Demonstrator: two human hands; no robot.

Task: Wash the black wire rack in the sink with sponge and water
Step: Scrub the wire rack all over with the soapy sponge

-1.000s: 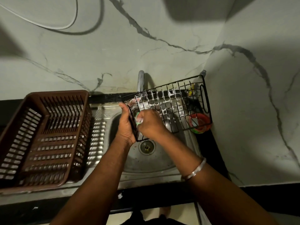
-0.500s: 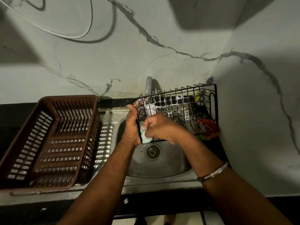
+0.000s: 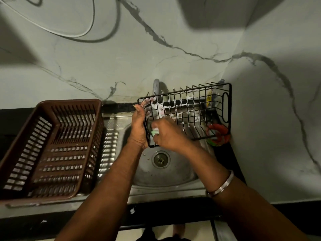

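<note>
The black wire rack (image 3: 191, 110) is held above the steel sink (image 3: 173, 174), soap foam clinging to its wires. My left hand (image 3: 138, 127) grips the rack's left end, fingers curled round the frame. My right hand (image 3: 167, 134) holds a pale green sponge (image 3: 155, 132) pressed against the rack's near left corner. The sponge is mostly hidden by my fingers. The tap (image 3: 155, 86) rises behind the rack; no running water shows.
A brown plastic basket (image 3: 50, 146) stands on the drainboard to the left of the sink. A red and green round item (image 3: 218, 134) sits at the sink's right corner under the rack. The marble wall closes in on the right. The drain (image 3: 160, 159) lies below my hands.
The camera has tilted down a little, so everything sits lower in view. My right hand keeps rubbing the sponge at the rack's left corner with small moves; the left hand's hold is unchanged.
</note>
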